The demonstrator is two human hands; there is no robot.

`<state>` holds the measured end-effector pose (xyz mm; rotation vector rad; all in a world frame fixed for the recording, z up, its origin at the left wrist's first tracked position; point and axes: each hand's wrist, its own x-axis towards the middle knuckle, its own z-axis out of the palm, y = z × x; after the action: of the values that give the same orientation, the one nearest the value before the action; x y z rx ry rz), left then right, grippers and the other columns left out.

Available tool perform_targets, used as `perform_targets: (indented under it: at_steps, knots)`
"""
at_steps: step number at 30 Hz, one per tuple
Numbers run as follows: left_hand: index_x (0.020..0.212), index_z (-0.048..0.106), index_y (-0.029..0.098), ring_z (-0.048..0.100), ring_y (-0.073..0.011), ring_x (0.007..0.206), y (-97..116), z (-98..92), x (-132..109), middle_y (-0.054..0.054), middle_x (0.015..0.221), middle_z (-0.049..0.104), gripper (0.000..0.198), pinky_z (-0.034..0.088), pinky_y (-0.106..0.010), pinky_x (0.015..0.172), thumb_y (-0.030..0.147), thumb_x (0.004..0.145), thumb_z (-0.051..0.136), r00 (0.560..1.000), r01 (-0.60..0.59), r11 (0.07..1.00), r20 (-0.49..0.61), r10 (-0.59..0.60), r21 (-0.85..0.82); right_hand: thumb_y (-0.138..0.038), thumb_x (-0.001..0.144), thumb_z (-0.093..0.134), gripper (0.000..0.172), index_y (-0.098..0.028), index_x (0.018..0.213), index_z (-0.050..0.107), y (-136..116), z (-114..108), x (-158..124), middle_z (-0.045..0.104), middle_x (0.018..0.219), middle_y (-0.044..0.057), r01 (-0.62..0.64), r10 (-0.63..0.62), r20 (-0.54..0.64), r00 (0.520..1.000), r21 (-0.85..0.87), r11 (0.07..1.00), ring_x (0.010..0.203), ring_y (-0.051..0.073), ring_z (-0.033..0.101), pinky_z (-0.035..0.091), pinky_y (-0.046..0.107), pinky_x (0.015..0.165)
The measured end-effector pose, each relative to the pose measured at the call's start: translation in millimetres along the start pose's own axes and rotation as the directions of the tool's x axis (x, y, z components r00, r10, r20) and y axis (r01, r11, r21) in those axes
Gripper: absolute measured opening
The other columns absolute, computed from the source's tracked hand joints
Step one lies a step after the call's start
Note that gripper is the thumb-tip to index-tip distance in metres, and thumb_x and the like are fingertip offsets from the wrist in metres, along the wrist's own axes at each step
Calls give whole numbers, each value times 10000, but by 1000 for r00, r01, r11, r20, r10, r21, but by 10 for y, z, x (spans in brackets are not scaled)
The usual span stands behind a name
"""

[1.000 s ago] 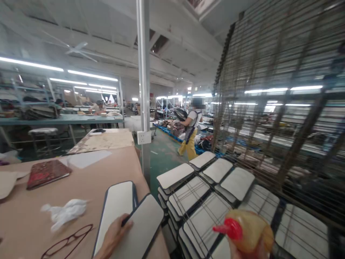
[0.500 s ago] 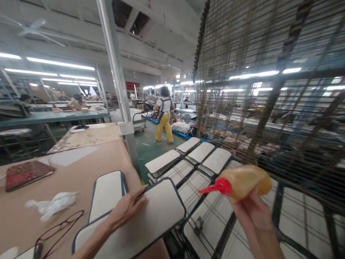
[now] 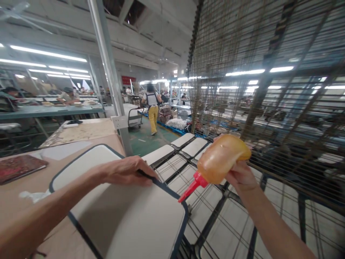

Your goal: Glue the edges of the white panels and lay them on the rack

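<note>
My left hand grips the upper edge of a pale, round-cornered panel with dark blue edging, tilted over the table's right side. Behind my left forearm more pale surface with blue edging shows; I cannot tell whether it is a second panel. My right hand is wrapped round a squeeze bottle of amber liquid. The bottle points down and left, its red nozzle ending at the panel's right edge; whether it touches is unclear. Some fingers of my right hand are hidden behind the bottle.
Similar pale panels lie on a wire rack to the right, with raised wire grids behind. A metal post stands beyond the brown table. A dark red patterned book-like item lies left. A person is in the aisle.
My left hand has raised and tilted the panel. The bottle has moved left and tipped downward, bringing its nozzle to the panel's edge. The person in the aisle is farther off.
</note>
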<state>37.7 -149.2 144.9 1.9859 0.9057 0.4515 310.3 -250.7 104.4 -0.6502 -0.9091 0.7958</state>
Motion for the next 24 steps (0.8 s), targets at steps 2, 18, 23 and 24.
perform_targets:
  at_steps: [2, 18, 23, 24]
  knots:
    - [810, 751, 141, 633, -266, 828, 95, -41, -14, -31, 789, 727, 269, 468, -270, 723, 234, 558, 750, 950, -26, 999, 312, 9, 48, -299, 325, 831, 378, -225, 657, 665, -6, 16, 17, 669, 612, -5, -5, 5, 16, 1000, -10, 1000, 535, 181, 608, 547, 396, 661]
    - [1045, 681, 110, 592, -188, 766, 28, -238, -63, -54, 841, 681, 348, 418, -172, 628, 339, 844, 513, 792, -371, 894, 589, 162, 253, -391, 372, 828, 467, -274, 799, 682, 68, 8, 70, 699, 777, 19, -71, 81, 165, 983, -65, 995, 675, 252, 645, 533, 425, 678]
    - [1032, 680, 120, 548, -162, 678, -84, -300, -98, -38, 787, 655, 359, 381, -185, 562, 369, 844, 502, 847, -332, 902, 507, 158, 274, -360, 360, 837, 601, -281, 930, 665, 97, -15, 9, 683, 644, -1, -5, 9, 73, 997, -56, 998, 733, 287, 660, 528, 447, 733]
    - [1012, 686, 124, 533, -153, 653, -110, -311, -104, -35, 771, 649, 353, 367, -188, 543, 371, 845, 498, 859, -329, 903, 485, 164, 277, -365, 356, 841, 614, -280, 938, 664, 109, -31, -7, 684, 639, 0, -1, 4, 50, 999, -57, 998, 732, 287, 660, 527, 448, 740]
